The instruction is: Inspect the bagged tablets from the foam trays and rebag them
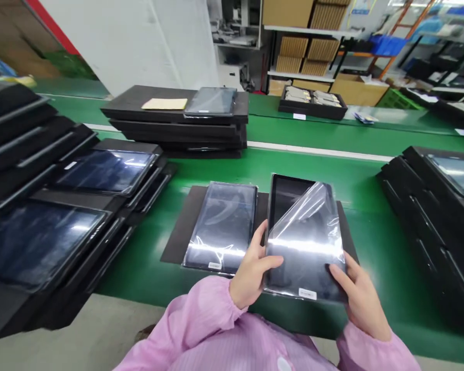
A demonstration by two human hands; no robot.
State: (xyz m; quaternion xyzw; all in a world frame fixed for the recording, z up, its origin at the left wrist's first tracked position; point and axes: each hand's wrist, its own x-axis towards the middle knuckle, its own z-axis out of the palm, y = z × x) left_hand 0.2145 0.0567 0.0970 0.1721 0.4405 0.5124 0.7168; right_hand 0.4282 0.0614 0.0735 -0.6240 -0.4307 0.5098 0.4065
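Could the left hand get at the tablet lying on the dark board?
Probably yes: the left hand is right beside the lying tablet, and nothing rests on it. The hand would likely need to let go of the held tablet first.

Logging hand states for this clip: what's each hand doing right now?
Left hand: closed on the left edge of the tablet.
Right hand: closed on the same tablet's right edge.

Film [311, 232] — clear, glossy plastic; screen [290, 198] — glossy black.
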